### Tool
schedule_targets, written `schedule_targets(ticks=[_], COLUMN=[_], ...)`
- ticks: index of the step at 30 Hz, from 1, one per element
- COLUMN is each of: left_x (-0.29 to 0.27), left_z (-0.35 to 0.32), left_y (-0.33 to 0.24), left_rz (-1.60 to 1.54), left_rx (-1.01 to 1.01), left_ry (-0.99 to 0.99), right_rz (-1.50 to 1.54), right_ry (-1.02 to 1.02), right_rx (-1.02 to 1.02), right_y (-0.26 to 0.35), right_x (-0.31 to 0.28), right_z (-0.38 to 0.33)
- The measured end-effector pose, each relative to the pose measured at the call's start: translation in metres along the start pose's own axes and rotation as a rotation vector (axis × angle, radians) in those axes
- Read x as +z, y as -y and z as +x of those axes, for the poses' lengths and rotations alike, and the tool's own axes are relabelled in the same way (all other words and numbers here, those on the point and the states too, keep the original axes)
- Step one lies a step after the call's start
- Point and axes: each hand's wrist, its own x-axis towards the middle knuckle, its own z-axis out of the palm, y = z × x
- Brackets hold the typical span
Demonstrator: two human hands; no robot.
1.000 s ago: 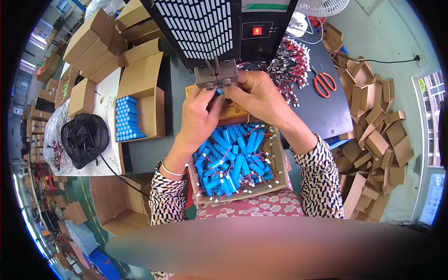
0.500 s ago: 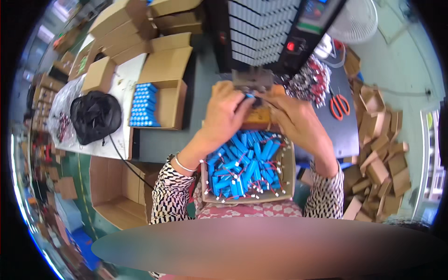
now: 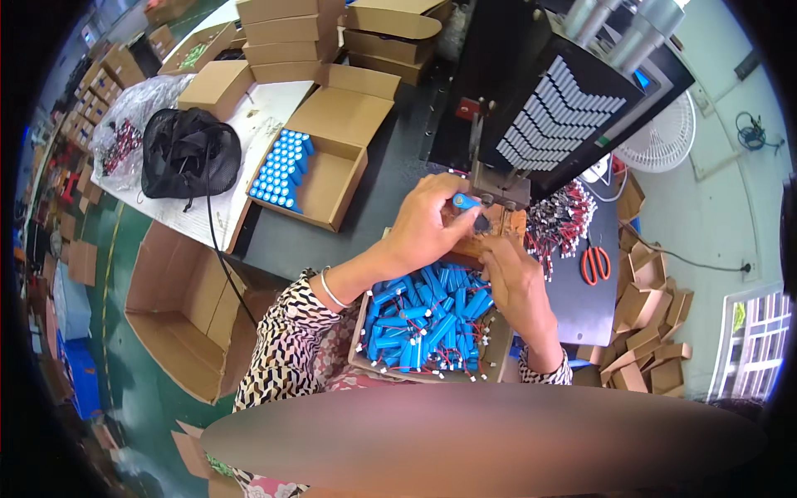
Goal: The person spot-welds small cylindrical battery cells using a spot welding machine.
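Note:
My left hand (image 3: 427, 220) pinches a blue cylindrical battery cell (image 3: 465, 202) between thumb and fingers, its end tilted toward me. The cell is just in front of the metal head (image 3: 505, 189) of a black bench machine (image 3: 544, 104). Close by on the right, my right hand (image 3: 516, 282) has its fingers curled together beside an orange-brown block (image 3: 475, 247); whatever they hold is hidden. Below both hands, a cardboard box (image 3: 363, 344) contains many blue cells (image 3: 423, 311) with red and black leads and white connectors.
Left on the table, an open carton (image 3: 344, 187) holds upright blue cells (image 3: 282, 170), near a black mesh bag (image 3: 191, 158). Orange-handled scissors (image 3: 595, 264) and bundled wire leads (image 3: 560, 220) lie right. A fan (image 3: 660, 137) stands behind; cardboard boxes (image 3: 652, 324) pile up beyond the table edge.
My view has turned, so the machine shows farther right. My hands, together at the machine head before, are now apart; the right one is lower and nearer me, and the cell in my left shows clearly.

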Motion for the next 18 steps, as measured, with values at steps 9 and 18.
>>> schedule_targets(ticks=[9, 18], left_x=[0.004, 0.006], left_z=[0.006, 0.004], left_y=[0.001, -0.002], left_rz=[0.222, 0.268], left_rx=[0.098, 0.166], left_ry=[0.239, 0.25], right_rz=[0.656, 0.638], right_ry=[-0.198, -0.304], right_rx=[0.35, 0.265], right_y=[-0.019, -0.032], right_x=[0.004, 0.022], right_z=[0.02, 0.032])
